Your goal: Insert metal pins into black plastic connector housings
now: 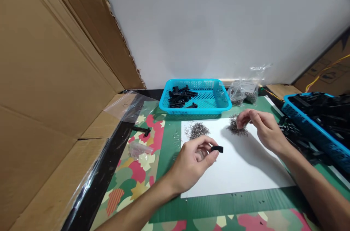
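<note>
My left hand [194,163] pinches a small black plastic piece [218,149] between thumb and fingertips, above a white sheet [240,172]. Over the sheet's far right, my right hand [261,128] has its thumb and fingers pressed together at a pile of tiny metal pins or screws [235,127]. Whatever those fingertips hold is too small to make out. A second pile of the same tiny metal parts [199,129] lies just beyond my left hand.
A blue basket [195,112] with several black parts stands behind the sheet. Clear bags [243,94] of small parts sit beside it. At right, another blue basket [308,129] is heaped with black pieces, more lying loose alongside. Cardboard [54,96] walls the left.
</note>
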The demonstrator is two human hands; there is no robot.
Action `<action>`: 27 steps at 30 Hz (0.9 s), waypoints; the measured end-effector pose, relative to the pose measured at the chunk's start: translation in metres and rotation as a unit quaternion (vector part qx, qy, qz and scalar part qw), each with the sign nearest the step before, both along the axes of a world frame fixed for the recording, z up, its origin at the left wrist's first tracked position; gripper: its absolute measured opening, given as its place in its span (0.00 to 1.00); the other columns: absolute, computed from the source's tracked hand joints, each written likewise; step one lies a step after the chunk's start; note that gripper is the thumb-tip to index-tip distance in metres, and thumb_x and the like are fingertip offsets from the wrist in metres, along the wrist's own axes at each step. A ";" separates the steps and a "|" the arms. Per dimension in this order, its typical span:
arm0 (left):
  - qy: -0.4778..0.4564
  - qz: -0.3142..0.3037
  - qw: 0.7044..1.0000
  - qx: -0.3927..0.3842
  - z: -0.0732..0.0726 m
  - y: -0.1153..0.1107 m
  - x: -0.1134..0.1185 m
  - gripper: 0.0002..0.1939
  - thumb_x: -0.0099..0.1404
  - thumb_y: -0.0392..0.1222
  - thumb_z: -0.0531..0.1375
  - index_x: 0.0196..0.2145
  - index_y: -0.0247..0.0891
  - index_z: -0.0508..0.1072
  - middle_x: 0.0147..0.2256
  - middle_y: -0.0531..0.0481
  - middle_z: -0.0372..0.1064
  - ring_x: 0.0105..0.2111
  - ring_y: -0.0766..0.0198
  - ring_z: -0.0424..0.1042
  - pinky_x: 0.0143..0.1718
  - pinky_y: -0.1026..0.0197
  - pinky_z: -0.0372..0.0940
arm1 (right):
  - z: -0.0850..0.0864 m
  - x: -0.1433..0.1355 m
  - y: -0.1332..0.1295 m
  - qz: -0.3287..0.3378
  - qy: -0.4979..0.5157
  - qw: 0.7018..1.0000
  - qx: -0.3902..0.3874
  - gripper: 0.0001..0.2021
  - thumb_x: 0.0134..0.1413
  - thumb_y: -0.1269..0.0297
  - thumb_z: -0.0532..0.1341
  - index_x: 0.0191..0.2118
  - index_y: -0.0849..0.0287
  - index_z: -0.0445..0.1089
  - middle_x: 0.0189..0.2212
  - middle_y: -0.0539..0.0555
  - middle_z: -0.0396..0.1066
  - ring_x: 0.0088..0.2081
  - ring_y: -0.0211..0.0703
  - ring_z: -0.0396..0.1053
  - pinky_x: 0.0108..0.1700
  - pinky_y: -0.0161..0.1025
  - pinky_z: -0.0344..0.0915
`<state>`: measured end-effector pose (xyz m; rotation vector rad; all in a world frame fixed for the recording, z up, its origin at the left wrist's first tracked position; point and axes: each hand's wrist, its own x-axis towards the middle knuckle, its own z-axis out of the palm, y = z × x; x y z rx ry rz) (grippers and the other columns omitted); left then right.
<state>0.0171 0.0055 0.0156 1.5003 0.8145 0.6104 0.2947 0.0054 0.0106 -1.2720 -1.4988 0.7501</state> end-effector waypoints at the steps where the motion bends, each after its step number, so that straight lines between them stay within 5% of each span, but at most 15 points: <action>1: -0.010 -0.016 1.000 -0.024 0.000 0.001 0.000 0.14 0.72 0.50 0.65 0.47 0.37 0.75 0.34 0.49 0.74 0.31 0.66 0.70 0.30 0.67 0.63 | -0.001 -0.001 0.000 -0.002 -0.010 1.000 -0.012 0.27 0.74 0.40 0.50 0.40 0.57 0.76 0.25 0.52 0.70 0.28 0.43 0.68 0.34 0.40 0.65; 4: -0.035 -0.051 0.994 -0.085 0.000 0.003 -0.001 0.13 0.72 0.48 0.64 0.47 0.38 0.71 0.33 0.50 0.75 0.25 0.70 0.66 0.25 0.68 0.62 | -0.004 -0.004 -0.003 -0.021 -0.131 0.990 -0.051 0.24 0.74 0.42 0.50 0.47 0.56 0.75 0.23 0.49 0.68 0.24 0.41 0.63 0.30 0.38 0.59; 10: -0.071 -0.070 0.987 -0.128 -0.001 0.009 -0.002 0.13 0.71 0.47 0.64 0.47 0.37 0.72 0.34 0.49 0.74 0.22 0.72 0.65 0.17 0.72 0.57 | -0.008 -0.010 -0.004 -0.089 -0.345 0.931 -0.075 0.14 0.65 0.49 0.62 0.43 0.52 0.80 0.20 0.48 0.67 0.23 0.42 0.63 0.28 0.37 0.52; 19: -0.074 -0.049 0.991 -0.100 -0.002 0.011 -0.002 0.18 0.65 0.48 0.71 0.46 0.36 0.73 0.34 0.50 0.74 0.22 0.73 0.66 0.20 0.71 0.59 | -0.013 -0.026 -0.002 -0.136 -0.368 0.913 -0.108 0.10 0.61 0.60 0.62 0.39 0.50 0.83 0.27 0.51 0.77 0.28 0.45 0.69 0.31 0.38 0.52; 27: -0.093 -0.058 0.986 -0.121 -0.008 0.011 0.004 0.18 0.73 0.54 0.65 0.43 0.39 0.64 0.34 0.49 0.78 0.17 0.75 0.65 0.15 0.73 0.54 | -0.010 -0.015 0.000 -0.115 -0.168 0.978 -0.037 0.15 0.58 0.50 0.68 0.33 0.57 0.84 0.17 0.47 0.60 0.22 0.38 0.54 0.27 0.39 0.49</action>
